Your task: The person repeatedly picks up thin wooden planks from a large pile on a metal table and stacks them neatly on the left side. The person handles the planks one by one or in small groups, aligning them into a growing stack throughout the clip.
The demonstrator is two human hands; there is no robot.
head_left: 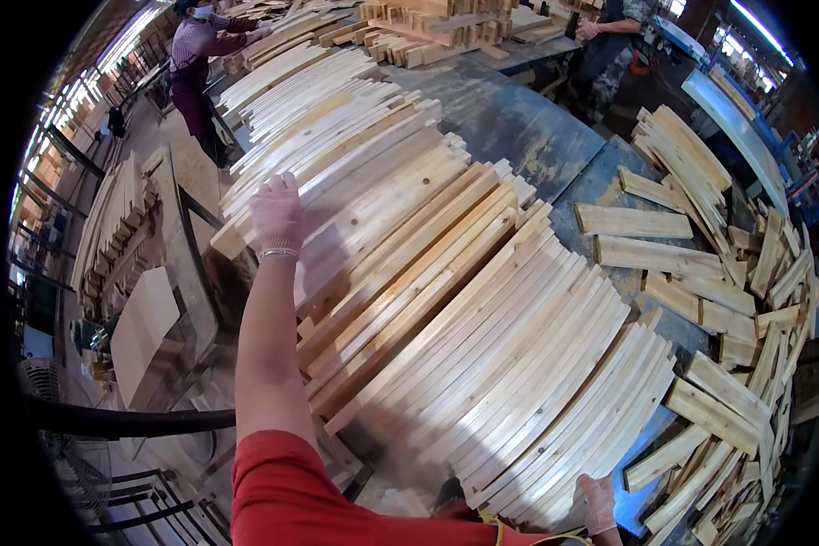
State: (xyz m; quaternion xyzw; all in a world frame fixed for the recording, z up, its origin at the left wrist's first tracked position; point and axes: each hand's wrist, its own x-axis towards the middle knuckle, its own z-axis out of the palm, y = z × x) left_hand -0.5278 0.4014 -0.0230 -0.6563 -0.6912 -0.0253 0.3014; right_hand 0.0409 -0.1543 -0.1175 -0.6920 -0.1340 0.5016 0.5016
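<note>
My left hand (277, 214), in a pale pink knit glove, reaches out to the left ends of a long row of light wooden boards (373, 196). Its fingers curl over a board (237, 233) whose end juts out past the others. Low on the right, my right hand (598, 505), gloved alike, is beside the near boards' right ends (541, 496); its fingers show only in part. Between my hands, boards stand side by side on edge in a close-packed row (510, 350). A few thicker, yellower boards (419, 282) lie across its middle, with a dark gap beside them.
Loose short boards (701, 264) are heaped to the right on the grey metal table (510, 123). Stacked blocks (437, 23) stand at the back. One person (196, 68) works at the far left, another (610, 41) at the far right. A black bar (136, 420) crosses left of my arm.
</note>
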